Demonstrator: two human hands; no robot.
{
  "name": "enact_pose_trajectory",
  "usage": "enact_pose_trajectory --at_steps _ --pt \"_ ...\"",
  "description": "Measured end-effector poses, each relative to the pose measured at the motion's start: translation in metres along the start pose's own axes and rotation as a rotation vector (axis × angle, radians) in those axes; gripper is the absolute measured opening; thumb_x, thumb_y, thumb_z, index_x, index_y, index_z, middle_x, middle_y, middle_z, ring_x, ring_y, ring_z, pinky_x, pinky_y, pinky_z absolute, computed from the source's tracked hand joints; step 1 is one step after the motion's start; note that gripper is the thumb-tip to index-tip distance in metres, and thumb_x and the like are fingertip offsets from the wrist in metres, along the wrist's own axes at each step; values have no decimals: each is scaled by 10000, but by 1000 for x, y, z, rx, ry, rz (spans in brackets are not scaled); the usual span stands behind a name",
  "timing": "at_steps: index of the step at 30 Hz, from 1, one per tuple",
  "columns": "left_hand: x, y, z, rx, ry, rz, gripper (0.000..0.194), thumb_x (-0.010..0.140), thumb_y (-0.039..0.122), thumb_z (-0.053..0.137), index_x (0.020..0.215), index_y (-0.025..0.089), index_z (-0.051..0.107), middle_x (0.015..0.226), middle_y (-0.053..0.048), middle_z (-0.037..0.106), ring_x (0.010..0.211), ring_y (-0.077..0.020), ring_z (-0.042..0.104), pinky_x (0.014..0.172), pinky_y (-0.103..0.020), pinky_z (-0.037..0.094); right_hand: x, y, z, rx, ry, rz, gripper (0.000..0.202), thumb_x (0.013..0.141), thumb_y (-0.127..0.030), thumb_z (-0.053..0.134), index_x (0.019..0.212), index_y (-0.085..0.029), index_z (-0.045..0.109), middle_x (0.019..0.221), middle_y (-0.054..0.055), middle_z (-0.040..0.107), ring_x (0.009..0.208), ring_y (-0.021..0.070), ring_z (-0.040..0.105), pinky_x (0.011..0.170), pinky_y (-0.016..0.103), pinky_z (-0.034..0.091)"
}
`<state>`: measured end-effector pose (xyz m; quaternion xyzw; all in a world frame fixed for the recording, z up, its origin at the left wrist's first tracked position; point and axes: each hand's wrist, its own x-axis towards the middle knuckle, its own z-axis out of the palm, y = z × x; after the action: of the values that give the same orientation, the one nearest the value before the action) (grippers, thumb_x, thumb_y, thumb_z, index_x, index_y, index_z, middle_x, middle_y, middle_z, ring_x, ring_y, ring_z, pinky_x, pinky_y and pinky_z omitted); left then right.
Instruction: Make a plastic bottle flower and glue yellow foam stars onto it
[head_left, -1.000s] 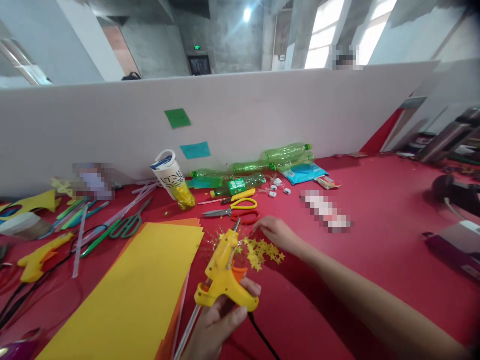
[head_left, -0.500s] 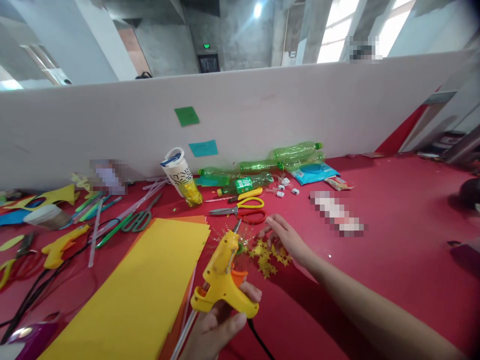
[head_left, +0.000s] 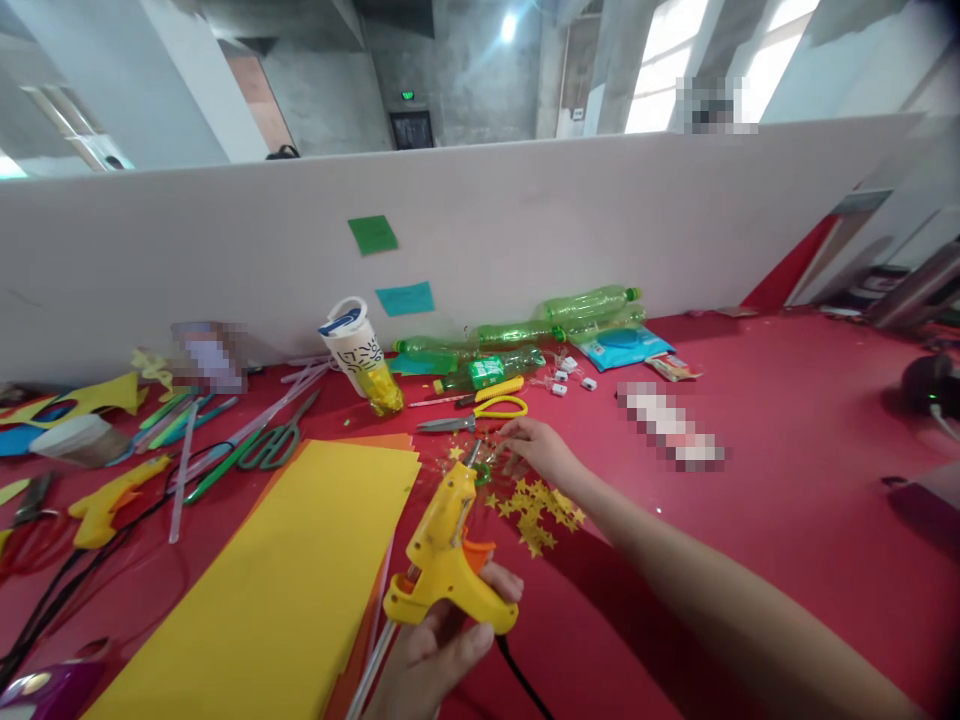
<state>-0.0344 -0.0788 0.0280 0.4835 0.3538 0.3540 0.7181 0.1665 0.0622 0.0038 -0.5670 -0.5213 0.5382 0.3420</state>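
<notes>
My left hand (head_left: 442, 650) is wrapped round a yellow hot glue gun (head_left: 442, 560), its nozzle pointing up and away from me. A clear stick runs out of the gun's back. Close to the nozzle, the curled fingers of my right hand (head_left: 536, 450) are drawn together; what they pinch, if anything, is hidden. Thin clear plastic strips with a green ring (head_left: 482, 474) lie around the nozzle, partly behind the gun. One gold star (head_left: 455, 453) shows among them. Below my right hand lies a pile of gold stars (head_left: 536, 512). Scissors (head_left: 450, 424) rest just beyond, one handle partly covered by my hand.
Yellow sheets (head_left: 262, 570) are stacked on the left. Beyond them lie green-handled scissors (head_left: 274, 445), straws and a second glue gun (head_left: 112, 500). A paper cup (head_left: 356, 350), green bottles (head_left: 517, 332) and a blue packet (head_left: 622, 349) line the white partition (head_left: 525, 220).
My right hand has moved left from above the gold stars to beside the glue gun's nozzle, uncovering the pile. A star now shows by the plastic strips. My left hand keeps its grip.
</notes>
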Motion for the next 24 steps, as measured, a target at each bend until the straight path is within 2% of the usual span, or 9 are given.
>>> enact_pose_trajectory --at_steps 4,9,11,13,15,16,18,21,24 --pt "0 0 -1 -10 -3 -5 269 777 374 615 966 195 682 1029 -106 650 1094 -283 518 1010 -440 322 1 -3 -16 -111 53 -83 249 908 -326 539 1079 -147 572 994 49 628 791 154 627 683 326 534" --pt "2 0 -4 -7 19 -15 254 777 375 618 957 207 681 1028 -97 652 1106 -277 516 1013 -429 327 -49 1 -38 -295 269 -332 390 971 -415 270 881 -191 576 803 52 636 744 179 610 648 299 480" --pt "4 -1 -4 -22 28 -11 245 776 365 622 955 208 680 1048 -94 648 1108 -274 519 1006 -416 340 -73 8 -33 -389 190 -442 336 937 -401 378 746 -205 572 736 55 641 710 183 605 670 311 478" --pt "6 -2 -4 -39 33 -7 232 777 348 625 953 208 680 1062 -92 647 1101 -271 528 996 -406 353 -90 17 -20 -469 20 -545 227 873 -370 516 715 -224 589 768 49 678 737 183 625 734 317 491" --pt "7 -4 -2 -49 34 -9 223 779 336 626 953 209 682 1065 -88 650 1091 -268 536 992 -403 359 -96 26 -3 -542 -103 -640 96 834 -312 575 823 -225 615 1076 79 676 1009 228 606 941 382 433" --pt "8 -4 -1 -53 33 -12 222 780 335 626 953 209 684 1062 -86 652 1090 -267 538 995 -406 357 -96 29 5 -634 -136 -709 145 842 -297 563 944 -203 605 1229 117 605 1147 261 535 1019 440 367" --pt "6 -4 0 -51 31 -19 228 778 340 629 958 213 686 1055 -82 654 1091 -268 536 1004 -414 350 -93 35 15 -732 -158 -776 269 856 -260 541 1101 -152 552 1344 171 502 1267 282 426 1075 479 295" --pt "2 -2 0 -4 44 -31 217 768 341 643 940 220 697 1024 -75 653 1084 -263 536 1010 -406 350 -90 40 14 -708 -159 -798 233 863 -246 533 1089 -191 557 1205 118 619 1172 227 530 1073 418 329" --pt "-1 0 -2 50 64 -29 206 761 343 649 927 230 700 1001 -65 654 1046 -248 553 1006 -387 359 -92 45 3 -631 -1 -712 180 909 -248 450 1052 -210 554 1184 125 613 1154 229 537 1040 444 373"
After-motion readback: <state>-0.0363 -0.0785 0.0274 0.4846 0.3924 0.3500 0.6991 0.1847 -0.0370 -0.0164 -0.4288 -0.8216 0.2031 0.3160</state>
